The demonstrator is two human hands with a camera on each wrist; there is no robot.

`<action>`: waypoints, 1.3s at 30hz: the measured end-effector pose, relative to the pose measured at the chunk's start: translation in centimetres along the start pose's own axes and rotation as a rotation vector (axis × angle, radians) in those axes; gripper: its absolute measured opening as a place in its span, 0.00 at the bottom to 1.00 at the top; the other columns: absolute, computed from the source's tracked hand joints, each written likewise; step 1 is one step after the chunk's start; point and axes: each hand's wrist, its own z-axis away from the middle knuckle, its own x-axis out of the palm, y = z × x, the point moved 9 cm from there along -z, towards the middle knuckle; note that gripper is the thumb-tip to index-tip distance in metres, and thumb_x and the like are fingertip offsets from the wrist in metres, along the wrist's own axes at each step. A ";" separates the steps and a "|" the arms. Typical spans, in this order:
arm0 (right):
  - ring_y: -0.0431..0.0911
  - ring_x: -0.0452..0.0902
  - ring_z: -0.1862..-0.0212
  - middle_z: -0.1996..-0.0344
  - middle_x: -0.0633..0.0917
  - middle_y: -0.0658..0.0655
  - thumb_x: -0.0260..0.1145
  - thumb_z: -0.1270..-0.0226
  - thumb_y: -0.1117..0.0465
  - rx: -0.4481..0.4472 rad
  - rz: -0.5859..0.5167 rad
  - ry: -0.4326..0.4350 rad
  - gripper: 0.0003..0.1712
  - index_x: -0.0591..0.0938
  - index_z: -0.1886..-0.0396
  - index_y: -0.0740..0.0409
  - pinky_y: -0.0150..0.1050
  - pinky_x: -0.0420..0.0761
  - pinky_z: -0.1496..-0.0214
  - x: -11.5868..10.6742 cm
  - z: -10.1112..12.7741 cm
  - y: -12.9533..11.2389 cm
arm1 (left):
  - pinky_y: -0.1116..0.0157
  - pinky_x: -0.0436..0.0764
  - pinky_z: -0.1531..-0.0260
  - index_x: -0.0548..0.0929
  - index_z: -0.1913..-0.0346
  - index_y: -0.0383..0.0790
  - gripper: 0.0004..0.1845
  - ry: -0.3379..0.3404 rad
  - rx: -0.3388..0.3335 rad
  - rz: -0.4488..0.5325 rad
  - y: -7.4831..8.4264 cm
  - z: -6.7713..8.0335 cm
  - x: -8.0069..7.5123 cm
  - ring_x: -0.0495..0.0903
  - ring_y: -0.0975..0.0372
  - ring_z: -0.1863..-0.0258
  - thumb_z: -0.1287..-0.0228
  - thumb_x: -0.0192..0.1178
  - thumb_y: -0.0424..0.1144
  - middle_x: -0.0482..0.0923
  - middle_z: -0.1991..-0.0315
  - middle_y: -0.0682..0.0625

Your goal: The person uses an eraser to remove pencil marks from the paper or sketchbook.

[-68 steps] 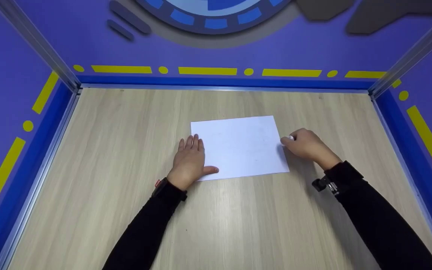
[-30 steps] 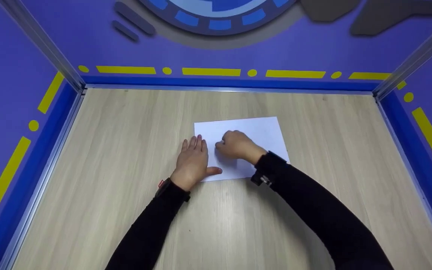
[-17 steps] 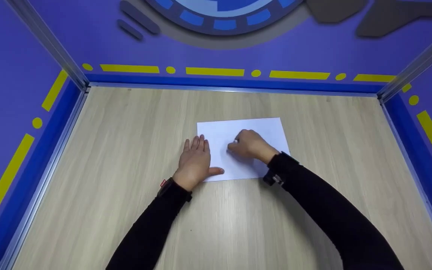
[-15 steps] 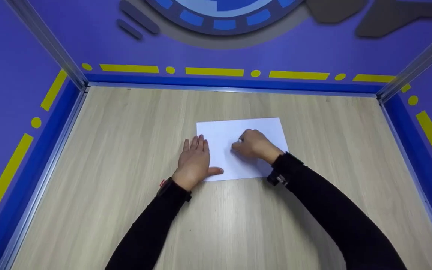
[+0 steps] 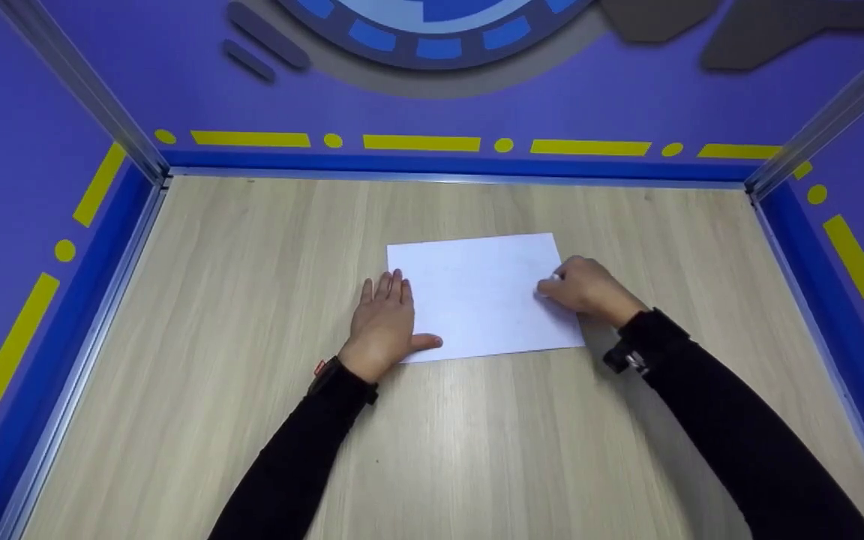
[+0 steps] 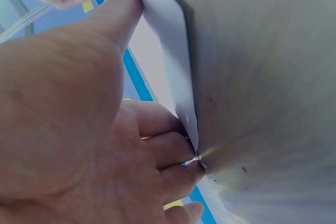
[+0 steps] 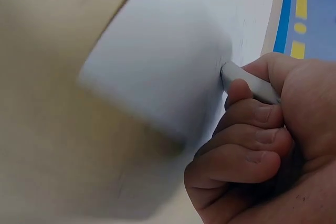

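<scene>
A white sheet of paper (image 5: 477, 300) lies flat on the wooden tabletop, with very faint marks on it. My left hand (image 5: 381, 330) rests on its left edge, fingers straight and thumb spread onto the sheet. Near the right edge, my right hand (image 5: 586, 289) grips a small white eraser (image 7: 252, 83) between thumb and curled fingers. In the right wrist view the eraser's end meets the paper (image 7: 157, 51); the rest of it is hidden in the hand. The left wrist view shows the left thumb and fingers along the paper's edge (image 6: 178, 66).
The wooden tabletop (image 5: 252, 262) stretches around the sheet. Blue panels with yellow dashes, such as the back wall (image 5: 432, 105), enclose it on three sides, with a metal rail (image 5: 462, 178) along the back edge.
My right hand went from the paper's right edge to its left part, then swept back rightward with the eraser. The left hand stays on the sheet, which lies in place.
</scene>
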 end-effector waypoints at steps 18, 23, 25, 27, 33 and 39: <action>0.48 0.70 0.74 0.80 0.72 0.53 0.58 0.35 0.45 0.011 0.074 0.037 0.22 0.72 0.83 0.53 0.38 0.67 0.77 -0.2 0.7 0.5 | 0.46 0.46 0.21 0.51 0.23 0.28 0.65 -0.011 0.008 0.010 0.1 0.0 0.2 0.45 0.45 0.19 0.47 0.55 0.78 0.46 0.21 0.33; 0.46 0.71 0.75 0.80 0.73 0.52 0.56 0.33 0.43 0.010 0.026 0.001 0.23 0.74 0.80 0.53 0.37 0.68 0.77 0.1 1.3 0.5 | 0.46 0.46 0.21 0.51 0.23 0.28 0.64 -0.011 0.011 0.019 0.1 0.1 0.2 0.46 0.45 0.20 0.47 0.56 0.77 0.46 0.21 0.33; 0.45 0.70 0.77 0.82 0.72 0.51 0.57 0.33 0.43 0.002 0.008 -0.012 0.24 0.73 0.82 0.53 0.36 0.68 0.78 0.2 1.6 0.2 | 0.46 0.46 0.21 0.51 0.23 0.29 0.64 -0.012 0.009 0.013 0.1 0.1 0.2 0.46 0.45 0.19 0.46 0.56 0.77 0.46 0.21 0.34; 0.44 0.68 0.79 0.84 0.70 0.49 0.57 0.33 0.42 -0.008 0.000 -0.017 0.25 0.71 0.84 0.52 0.36 0.67 0.80 0.3 1.8 -0.3 | 0.46 0.45 0.21 0.51 0.23 0.29 0.64 -0.012 0.006 0.005 0.0 0.0 0.2 0.45 0.45 0.19 0.46 0.55 0.78 0.46 0.20 0.34; 0.43 0.64 0.81 0.87 0.64 0.47 0.59 0.36 0.45 -0.048 0.013 -0.007 0.25 0.66 0.89 0.50 0.36 0.64 0.79 0.8 2.2 -2.2 | 0.46 0.45 0.21 0.51 0.23 0.28 0.64 -0.011 0.010 0.016 -0.1 0.0 0.2 0.45 0.45 0.19 0.46 0.56 0.77 0.46 0.21 0.33; 0.43 0.64 0.81 0.88 0.64 0.45 0.59 0.37 0.46 -0.085 0.007 -0.004 0.26 0.64 0.91 0.49 0.37 0.65 0.77 1.8 2.3 -4.4 | 0.46 0.45 0.21 0.51 0.23 0.28 0.64 -0.010 0.008 0.018 0.1 -0.1 0.0 0.45 0.45 0.19 0.46 0.55 0.77 0.46 0.21 0.33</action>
